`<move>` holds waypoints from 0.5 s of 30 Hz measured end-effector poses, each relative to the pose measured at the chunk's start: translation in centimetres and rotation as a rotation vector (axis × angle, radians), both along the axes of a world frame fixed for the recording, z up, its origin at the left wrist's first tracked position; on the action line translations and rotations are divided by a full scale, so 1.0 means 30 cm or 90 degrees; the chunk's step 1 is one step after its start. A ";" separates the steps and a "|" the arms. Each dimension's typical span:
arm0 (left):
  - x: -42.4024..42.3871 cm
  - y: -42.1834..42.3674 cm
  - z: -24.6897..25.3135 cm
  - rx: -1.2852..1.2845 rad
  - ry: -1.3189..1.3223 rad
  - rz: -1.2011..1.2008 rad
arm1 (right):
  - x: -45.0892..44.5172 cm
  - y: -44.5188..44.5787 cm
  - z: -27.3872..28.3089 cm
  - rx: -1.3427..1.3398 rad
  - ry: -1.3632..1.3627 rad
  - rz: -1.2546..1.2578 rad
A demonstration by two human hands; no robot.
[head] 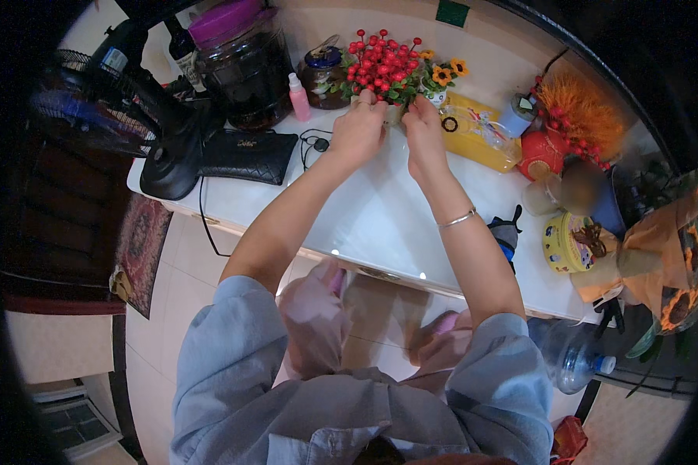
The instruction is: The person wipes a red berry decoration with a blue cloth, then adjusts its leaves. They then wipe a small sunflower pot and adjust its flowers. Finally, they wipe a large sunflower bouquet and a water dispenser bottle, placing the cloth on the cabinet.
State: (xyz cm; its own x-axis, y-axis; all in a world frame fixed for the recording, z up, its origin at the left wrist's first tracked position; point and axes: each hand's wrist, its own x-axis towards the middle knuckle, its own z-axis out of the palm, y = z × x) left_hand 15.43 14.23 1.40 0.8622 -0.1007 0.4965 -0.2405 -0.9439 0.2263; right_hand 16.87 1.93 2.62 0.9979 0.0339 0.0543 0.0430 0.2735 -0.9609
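Both my hands reach to the back of a glossy white cabinet top [384, 192], on either side of a small pale pot [393, 114] holding artificial red berries [381, 61] with green leaves. My left hand [362, 123] is at the pot's left side, fingers bent near its rim. At its right side is my right hand [425, 129], fingers curled near the leaves; a silver bangle circles that wrist. The fingertips are partly hidden, so their grip cannot be told. Just right of the berries stands a small white pot [434, 96] with artificial sunflowers [442, 75].
Left are a black fan [166, 157], a black quilted pouch [247, 157], a big purple-lidded jar [241, 70], a pink spray bottle [299, 99] and a blue-lidded glass jar [323, 81]. Right are a yellow packet [477, 139], a red ornament [542, 152], a yellow round tin [564, 243] and a wrapped bouquet [663, 250].
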 end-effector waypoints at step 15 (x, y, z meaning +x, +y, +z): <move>0.025 0.052 -0.040 -0.059 -0.010 0.039 | 0.069 0.089 0.012 -0.139 -0.062 -0.035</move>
State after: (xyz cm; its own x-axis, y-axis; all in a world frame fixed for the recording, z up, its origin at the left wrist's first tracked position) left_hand 16.18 15.79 0.21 0.8570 -0.0014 0.5153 -0.1880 -0.9319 0.3101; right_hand 18.93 4.61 2.99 0.9890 0.0017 0.1480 0.1476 0.0544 -0.9875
